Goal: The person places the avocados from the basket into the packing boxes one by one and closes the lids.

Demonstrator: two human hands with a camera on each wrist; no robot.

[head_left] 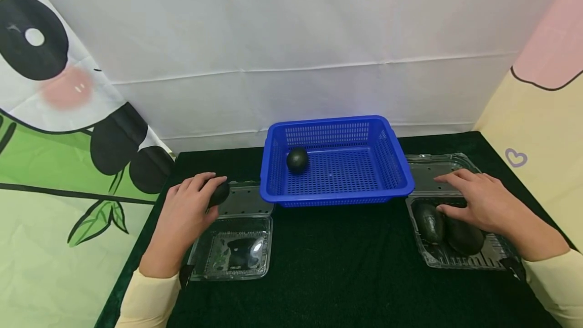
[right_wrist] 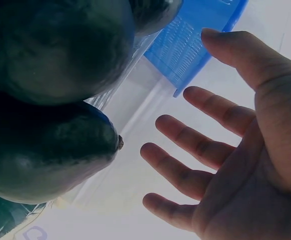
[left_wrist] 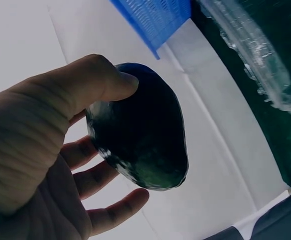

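Observation:
My left hand (head_left: 189, 214) grips a dark avocado (left_wrist: 138, 127) between thumb and fingers, raised over the back left of a clear plastic clamshell box (head_left: 232, 249). In the left wrist view the thumb lies across the avocado's upper end. Over at the right, my right hand (head_left: 485, 204) hovers with spread fingers and nothing in its grasp. Beneath it dark avocados (head_left: 464, 237) lie in a second clear clamshell box (head_left: 428, 262). The right wrist view shows these avocados (right_wrist: 50, 155) beside the fingers, apart from them. The hand hides part of this box.
A blue perforated basket (head_left: 337, 201) stands at the back middle, with one avocado (head_left: 297, 160) in its left part. Dark green cloth (head_left: 337, 267) covers the table. White fabric (head_left: 296, 39) hangs behind, and printed cloths flank the table.

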